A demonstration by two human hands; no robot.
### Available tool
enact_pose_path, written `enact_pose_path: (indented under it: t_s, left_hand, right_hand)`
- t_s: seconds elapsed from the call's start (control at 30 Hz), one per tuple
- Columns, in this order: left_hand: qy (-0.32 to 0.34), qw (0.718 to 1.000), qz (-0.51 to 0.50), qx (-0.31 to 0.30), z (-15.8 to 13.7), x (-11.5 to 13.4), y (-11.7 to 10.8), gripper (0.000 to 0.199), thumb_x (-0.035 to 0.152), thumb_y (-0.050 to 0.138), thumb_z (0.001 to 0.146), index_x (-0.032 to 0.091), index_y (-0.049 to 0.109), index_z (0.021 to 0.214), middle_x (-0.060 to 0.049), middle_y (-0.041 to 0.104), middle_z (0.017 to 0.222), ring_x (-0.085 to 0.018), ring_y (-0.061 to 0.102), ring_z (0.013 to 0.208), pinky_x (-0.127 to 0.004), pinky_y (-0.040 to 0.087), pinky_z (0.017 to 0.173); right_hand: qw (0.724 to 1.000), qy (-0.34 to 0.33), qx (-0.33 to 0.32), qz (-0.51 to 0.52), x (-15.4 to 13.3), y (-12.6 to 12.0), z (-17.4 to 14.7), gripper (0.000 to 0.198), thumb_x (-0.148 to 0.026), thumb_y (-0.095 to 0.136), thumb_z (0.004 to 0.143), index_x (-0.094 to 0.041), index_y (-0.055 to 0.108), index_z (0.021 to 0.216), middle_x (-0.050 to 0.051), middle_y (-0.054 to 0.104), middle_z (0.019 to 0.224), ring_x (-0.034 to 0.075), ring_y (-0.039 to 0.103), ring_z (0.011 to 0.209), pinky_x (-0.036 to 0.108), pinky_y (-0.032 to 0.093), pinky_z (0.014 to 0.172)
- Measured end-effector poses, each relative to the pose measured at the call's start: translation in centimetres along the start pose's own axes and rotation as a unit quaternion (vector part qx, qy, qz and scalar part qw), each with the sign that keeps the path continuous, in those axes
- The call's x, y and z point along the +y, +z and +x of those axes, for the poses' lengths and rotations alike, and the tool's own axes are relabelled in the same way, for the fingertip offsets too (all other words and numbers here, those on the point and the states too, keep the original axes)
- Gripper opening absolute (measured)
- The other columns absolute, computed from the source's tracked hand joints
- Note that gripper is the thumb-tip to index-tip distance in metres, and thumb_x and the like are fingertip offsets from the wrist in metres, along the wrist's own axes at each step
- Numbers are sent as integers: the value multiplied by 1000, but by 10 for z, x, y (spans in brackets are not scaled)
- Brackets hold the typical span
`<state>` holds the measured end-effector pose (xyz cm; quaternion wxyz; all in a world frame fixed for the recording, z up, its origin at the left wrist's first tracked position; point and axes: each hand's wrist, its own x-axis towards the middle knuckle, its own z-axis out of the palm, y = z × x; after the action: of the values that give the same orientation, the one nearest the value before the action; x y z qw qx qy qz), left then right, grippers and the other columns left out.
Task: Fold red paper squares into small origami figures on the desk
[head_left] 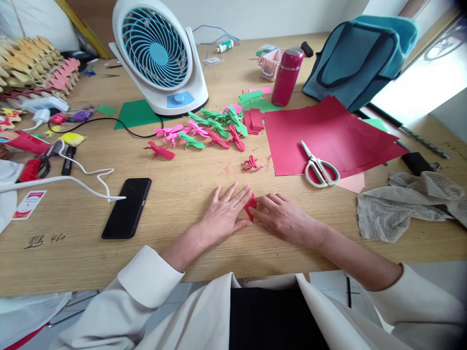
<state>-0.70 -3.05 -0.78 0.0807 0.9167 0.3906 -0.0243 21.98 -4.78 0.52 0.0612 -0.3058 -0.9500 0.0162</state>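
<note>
table: wooden, work surface under everything noted here. bag: blue-green, far right, dark strap hanging across its front. fan: white with blue grille, standing far left of centre, dial at its base. red sheets: loose stack on the right, just in front of the bag, corners fanned out of line. cloth: grey-beige, crumpled, right edge, nearer than the sheets.

left hand: near centre, palm down, fingers straight and slightly spread, fingertips laid over the left part of a red slip. right hand: just to the right, fingers curled inward, tips at the slip's right side; i cannot tell whether thumb and finger pinch it.

flask: deep pink, upright, far side, left of the bag. phone: black, flat, near left, white cable end lying across it. scissors: white handles, resting on the red sheets, tips pointing far left. folded figures: green, pink and red, heaped between fan and sheets. lone figure: red, apart from the heap, just beyond the hands.

red slip, smallest: on the table between both hands, partly covered by fingers.
</note>
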Motion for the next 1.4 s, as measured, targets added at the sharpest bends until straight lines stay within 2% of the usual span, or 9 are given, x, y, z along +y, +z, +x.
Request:
enact_pose_path:
  t_s: [0.23,0.37,0.5,0.67,0.77,0.93,1.2,1.3,1.4]
  left_hand:
    - [-12,999,-31,11,-1,0,-1,73,58,40,95,24,19,156,-10,26,161,-34,12,152,-66,13,117]
    - [-57,987,-97,114,2,1,-2,61,46,36,100,16,30,152,-15,36,156,-30,29,146,-54,29,115]
    - [-128,961,-142,201,15,5,0,25,28,53,93,18,65,113,-11,61,121,-24,56,114,-41,45,100]
    - [-155,943,-211,207,32,9,1,2,17,62,84,19,64,83,-6,62,97,-22,58,100,-37,47,92]
    - [-106,920,-318,204,34,12,-6,6,13,58,84,18,61,82,-3,64,91,-16,61,88,-28,49,82]
    - [-88,886,-415,188,30,16,-18,7,22,59,84,17,59,79,1,65,78,-13,60,73,-24,47,71]
    - [-76,784,-594,164,25,11,-17,24,27,68,78,17,56,96,1,67,80,-12,64,73,-24,49,71]
    - [-91,747,-644,138,22,3,-15,28,31,73,75,16,58,94,-1,68,81,-12,64,73,-23,49,69]
    - [-107,748,-642,129,17,-4,-13,28,31,74,75,16,57,91,2,64,73,-11,61,66,-22,47,64]
  right_hand:
    - [999,36,12,20,-9,1,-3,36,-30,47,99,-16,56,131,17,57,122,27,50,107,42,45,88]
    - [997,57,48,25,-15,5,-6,36,-31,45,100,-17,57,131,17,55,127,27,51,108,43,46,90]
    - [994,76,74,28,-20,10,-7,39,-29,44,100,-18,55,136,17,55,130,27,51,111,44,46,92]
    - [987,89,96,93,-19,13,-11,36,-25,47,97,-17,56,131,17,57,128,28,53,111,48,46,95]
    - [943,158,177,233,-15,15,-13,33,-23,48,96,-16,52,128,15,59,123,23,58,107,43,49,93]
    - [807,295,237,453,-2,18,-9,34,-41,57,92,-18,55,118,8,67,101,17,62,82,32,51,71]
    - [741,276,166,590,9,20,14,36,-51,68,81,-16,61,75,-5,49,59,8,36,53,24,26,51]
    - [727,279,170,604,5,20,24,38,-52,69,79,-16,59,73,-3,52,62,9,39,56,24,29,53]
    - [719,283,167,613,1,16,33,37,-52,69,80,-16,60,77,-2,57,69,10,46,62,24,36,58]
